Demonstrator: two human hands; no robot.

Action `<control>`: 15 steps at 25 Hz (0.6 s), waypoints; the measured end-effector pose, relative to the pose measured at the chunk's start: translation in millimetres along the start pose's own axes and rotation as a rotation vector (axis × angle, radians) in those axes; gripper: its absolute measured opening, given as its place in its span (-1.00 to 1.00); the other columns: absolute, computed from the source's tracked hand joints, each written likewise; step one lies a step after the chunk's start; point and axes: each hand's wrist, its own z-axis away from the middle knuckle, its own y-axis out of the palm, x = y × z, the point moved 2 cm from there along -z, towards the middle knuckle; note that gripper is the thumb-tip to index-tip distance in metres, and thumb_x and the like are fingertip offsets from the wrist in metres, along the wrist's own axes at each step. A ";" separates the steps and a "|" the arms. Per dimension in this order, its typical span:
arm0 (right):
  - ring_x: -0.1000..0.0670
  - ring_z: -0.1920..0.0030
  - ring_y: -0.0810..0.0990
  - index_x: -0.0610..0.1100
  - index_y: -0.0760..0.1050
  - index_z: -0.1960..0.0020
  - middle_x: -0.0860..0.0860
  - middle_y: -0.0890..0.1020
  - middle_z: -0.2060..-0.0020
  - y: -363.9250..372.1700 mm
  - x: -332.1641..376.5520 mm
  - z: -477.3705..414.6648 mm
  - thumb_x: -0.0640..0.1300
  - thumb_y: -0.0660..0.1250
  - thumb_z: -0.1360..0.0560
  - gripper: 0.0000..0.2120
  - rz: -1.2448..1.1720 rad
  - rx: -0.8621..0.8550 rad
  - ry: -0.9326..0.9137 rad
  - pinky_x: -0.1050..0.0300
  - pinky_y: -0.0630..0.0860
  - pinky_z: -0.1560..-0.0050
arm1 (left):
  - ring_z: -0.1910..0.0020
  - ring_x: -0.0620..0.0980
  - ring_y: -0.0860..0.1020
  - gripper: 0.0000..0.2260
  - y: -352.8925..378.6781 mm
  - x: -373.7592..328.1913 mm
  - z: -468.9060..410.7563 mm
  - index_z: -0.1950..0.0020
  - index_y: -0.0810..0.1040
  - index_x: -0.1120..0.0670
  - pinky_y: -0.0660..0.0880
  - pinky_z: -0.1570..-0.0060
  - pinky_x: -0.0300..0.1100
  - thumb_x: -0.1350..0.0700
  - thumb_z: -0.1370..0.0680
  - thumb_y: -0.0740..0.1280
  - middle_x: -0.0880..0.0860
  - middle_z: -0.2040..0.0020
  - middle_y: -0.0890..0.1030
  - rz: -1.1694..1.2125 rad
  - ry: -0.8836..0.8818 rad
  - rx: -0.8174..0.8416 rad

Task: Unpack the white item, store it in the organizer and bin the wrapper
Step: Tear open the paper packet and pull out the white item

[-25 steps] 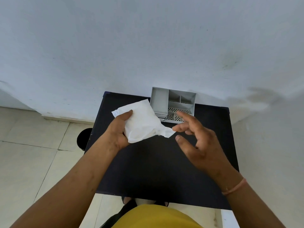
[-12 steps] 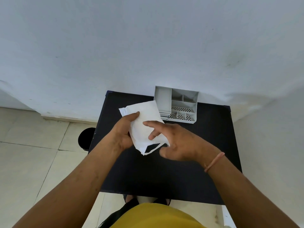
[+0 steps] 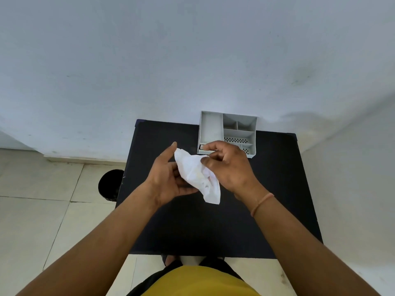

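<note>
A crumpled white wrapper (image 3: 197, 175) hangs between my two hands above the middle of the black table (image 3: 213, 227). My left hand (image 3: 168, 180) cups it from the left and below. My right hand (image 3: 228, 165) pinches its upper right part with thumb and fingers. Whether the white item is inside the wrapper cannot be seen. The grey organizer (image 3: 210, 129) with several compartments stands at the table's far edge, just beyond my right hand. A black bin (image 3: 110, 184) stands on the floor left of the table.
A pale wall rises directly behind the table. Tiled floor lies to the left, with the bin close against the table's left edge. My yellow clothing shows at the bottom.
The flat wrapper has been crumpled into a bunch between both hands. My right hand has come from the lower right onto its upper right part.
</note>
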 end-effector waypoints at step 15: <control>-0.10 0.03 0.77 -0.03 0.60 -0.21 -0.03 0.75 -0.04 40.7 -48.3 -7.4 -0.21 0.53 -0.45 -0.65 -0.282 -0.085 0.363 -0.10 0.76 0.17 | -0.07 0.09 0.75 -0.56 7.6 7.5 -2.0 -0.26 0.66 0.06 0.69 -0.15 0.17 0.22 -0.41 0.63 0.09 -0.07 0.77 -0.675 0.183 0.063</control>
